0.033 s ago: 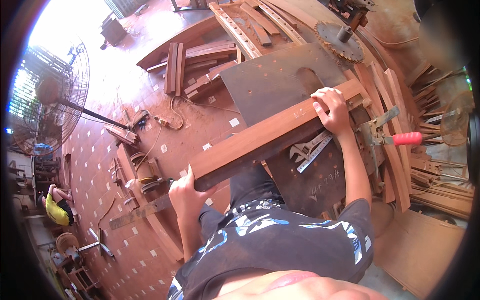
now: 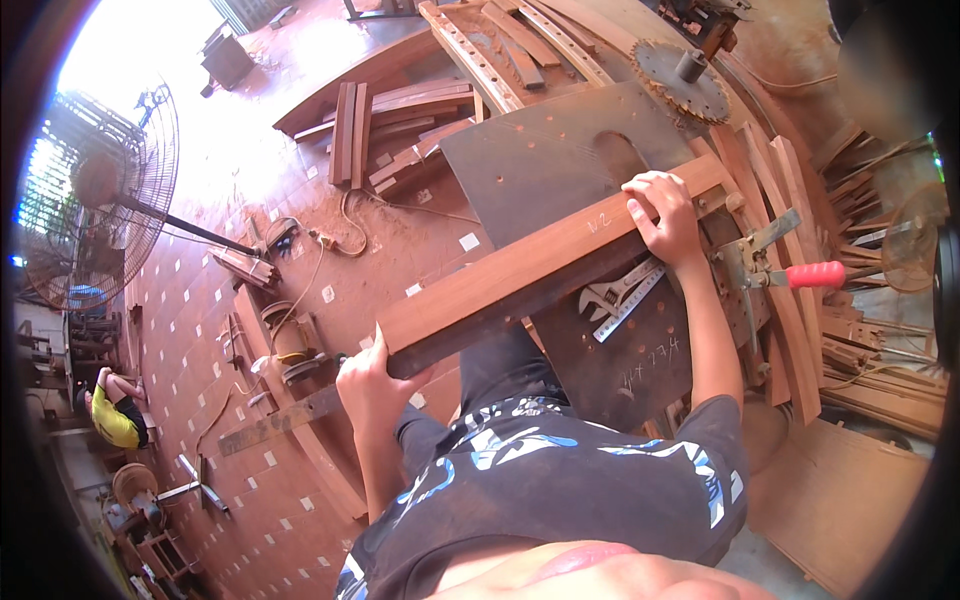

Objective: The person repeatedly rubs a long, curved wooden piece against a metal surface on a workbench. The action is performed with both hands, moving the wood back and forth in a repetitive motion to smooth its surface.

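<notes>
A long reddish-brown wooden board slants from lower left to upper right across the edge of a dark metal machine table. My left hand grips its near left end, the thumb along the end and the fingers partly hidden below. Close to the other end, my right hand is closed over the board, fingertips bent across the top. Beside my right forearm, an adjustable wrench and a white ruler lie on the table. A toggle clamp with a red handle sits right of that hand.
A toothed circular saw blade stands beyond the board's far end. Stacked wood strips lie past the table, more at the right. A large fan is at the left. Cords cross the tiled floor; a person in yellow is far left.
</notes>
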A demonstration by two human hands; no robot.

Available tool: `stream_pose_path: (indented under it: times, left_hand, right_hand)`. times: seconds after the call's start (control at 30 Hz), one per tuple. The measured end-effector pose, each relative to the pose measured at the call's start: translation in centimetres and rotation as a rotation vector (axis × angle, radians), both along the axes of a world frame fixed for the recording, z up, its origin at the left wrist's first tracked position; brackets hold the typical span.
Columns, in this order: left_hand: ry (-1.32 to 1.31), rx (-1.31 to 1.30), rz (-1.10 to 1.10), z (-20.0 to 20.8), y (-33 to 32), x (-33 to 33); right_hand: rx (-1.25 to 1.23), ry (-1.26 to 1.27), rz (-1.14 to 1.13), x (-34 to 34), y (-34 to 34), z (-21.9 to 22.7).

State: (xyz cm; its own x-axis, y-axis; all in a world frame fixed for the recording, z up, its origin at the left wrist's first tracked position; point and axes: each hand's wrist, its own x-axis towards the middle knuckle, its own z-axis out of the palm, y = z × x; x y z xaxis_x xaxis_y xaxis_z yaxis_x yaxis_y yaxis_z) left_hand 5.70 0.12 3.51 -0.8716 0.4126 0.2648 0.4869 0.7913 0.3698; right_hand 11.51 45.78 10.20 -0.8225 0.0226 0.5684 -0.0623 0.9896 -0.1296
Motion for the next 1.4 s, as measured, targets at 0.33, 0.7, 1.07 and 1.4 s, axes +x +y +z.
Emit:
stream_pose_path:
  times: [0.33, 0.7, 1.07, 1.4]
  left_hand:
    - [0.035, -0.018, 0.017, -0.4, 0.6, -0.9]
    - [0.007, -0.135, 0.085, 0.7, 1.3, -1.0]
    - [0.012, -0.058, 0.064, 0.4, 1.2, -1.6]
    - [0.087, -0.048, 0.096, -0.1, 1.1, -1.4]
  right_hand:
    - [-0.047, 0.021, 0.015, -0.2, 1.3, -0.6]
    - [-0.037, -0.008, -0.010, -0.5, 2.1, -1.2]
    - [-0.030, 0.020, 0.018, -0.9, 1.9, -1.4]
    - [0.020, 0.038, 0.005, -1.1, 2.0, -2.3]
